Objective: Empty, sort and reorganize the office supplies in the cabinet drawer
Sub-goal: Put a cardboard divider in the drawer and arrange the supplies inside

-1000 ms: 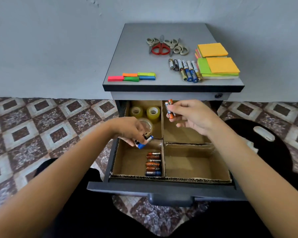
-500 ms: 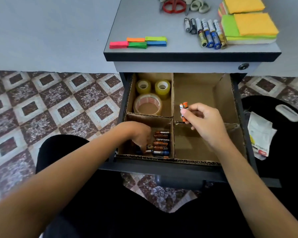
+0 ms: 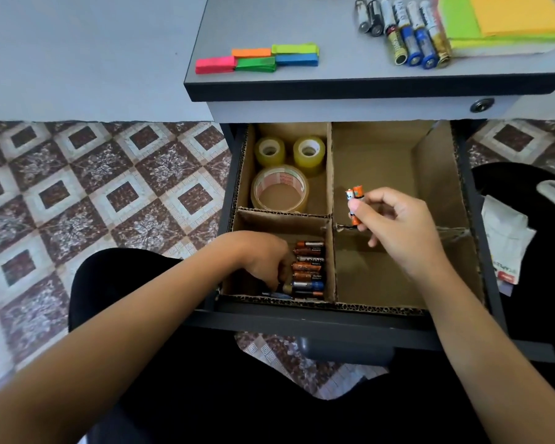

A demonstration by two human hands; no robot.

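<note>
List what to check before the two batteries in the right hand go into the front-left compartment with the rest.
1. Grip: the right hand pinches the two batteries, held upright. Ok.
2. Way into the front-left compartment: the left hand is down inside it. Not ok.
3. Left hand's release: its fingers curl at the near end of the battery row; whether they hold a battery, cannot tell.
4. Row order: the batteries lie side by side against the compartment's right wall. Ok.
5. Room: bare cardboard floor shows left of the row. Ok.
</note>
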